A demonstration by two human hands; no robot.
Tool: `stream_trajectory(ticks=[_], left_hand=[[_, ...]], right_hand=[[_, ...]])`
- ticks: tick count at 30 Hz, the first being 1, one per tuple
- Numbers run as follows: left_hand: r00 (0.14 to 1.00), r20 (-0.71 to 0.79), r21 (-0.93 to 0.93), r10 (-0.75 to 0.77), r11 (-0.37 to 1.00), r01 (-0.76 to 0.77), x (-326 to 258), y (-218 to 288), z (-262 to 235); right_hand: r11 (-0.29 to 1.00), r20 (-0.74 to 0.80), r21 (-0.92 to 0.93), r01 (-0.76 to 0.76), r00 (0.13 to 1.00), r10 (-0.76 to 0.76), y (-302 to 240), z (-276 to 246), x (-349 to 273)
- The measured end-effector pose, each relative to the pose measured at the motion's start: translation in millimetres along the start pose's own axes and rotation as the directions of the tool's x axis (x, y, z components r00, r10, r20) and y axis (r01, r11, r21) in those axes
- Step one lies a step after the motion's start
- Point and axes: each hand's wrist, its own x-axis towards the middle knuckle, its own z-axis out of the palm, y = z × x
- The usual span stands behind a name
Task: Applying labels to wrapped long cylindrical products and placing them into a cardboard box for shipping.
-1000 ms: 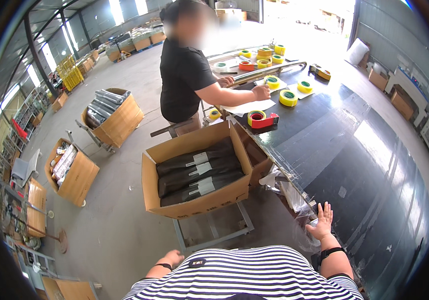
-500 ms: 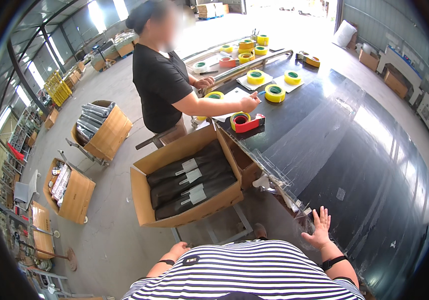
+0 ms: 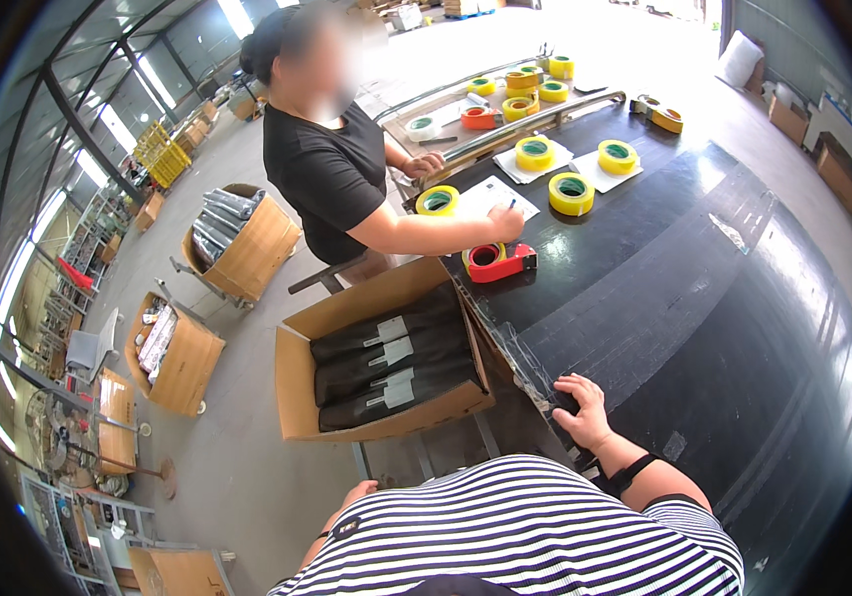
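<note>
Right hand [image 3: 582,415]: fingers spread, flat on dark glossy table [image 3: 704,298] edge, gripping nothing; left hand [image 3: 354,494]: grip hidden, cannot tell.

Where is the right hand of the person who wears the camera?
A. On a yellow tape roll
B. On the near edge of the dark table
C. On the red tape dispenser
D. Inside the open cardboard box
B: the right hand lies flat, fingers spread, on the near edge of the dark table, apart from the red tape dispenser and the cardboard box.
</note>
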Motion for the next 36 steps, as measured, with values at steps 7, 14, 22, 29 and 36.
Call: stream_trajectory(ticks=[7, 14, 22, 29, 36], left_hand=[[1.0, 0.004, 0.074, -0.022, 0.997, 0.021, -17, 9, 12], [0.999, 0.028, 0.152, -0.015, 0.988, 0.011, -25, 24, 19], [0.996, 0.085, 0.248, -0.018, 0.969, -0.003, -33, 42, 27], [0.99, 0.136, 0.329, -0.024, 0.944, -0.023, -36, 60, 27], [0.984, 0.179, 0.372, -0.007, 0.926, -0.061, -32, 85, 33]], right_hand=[[0.996, 0.043, 0.087, -0.009, 0.999, 0.005, 2, -8, 0], [0.991, 0.074, 0.13, 0.025, 0.997, -0.035, 7, -10, 0], [0.978, 0.098, 0.204, 0.032, 0.994, -0.052, 12, -13, 1], [0.976, 0.091, 0.216, 0.029, 0.995, -0.05, 14, -12, 1], [0.979, 0.07, 0.202, 0.033, 0.996, -0.048, 14, -10, 1]])
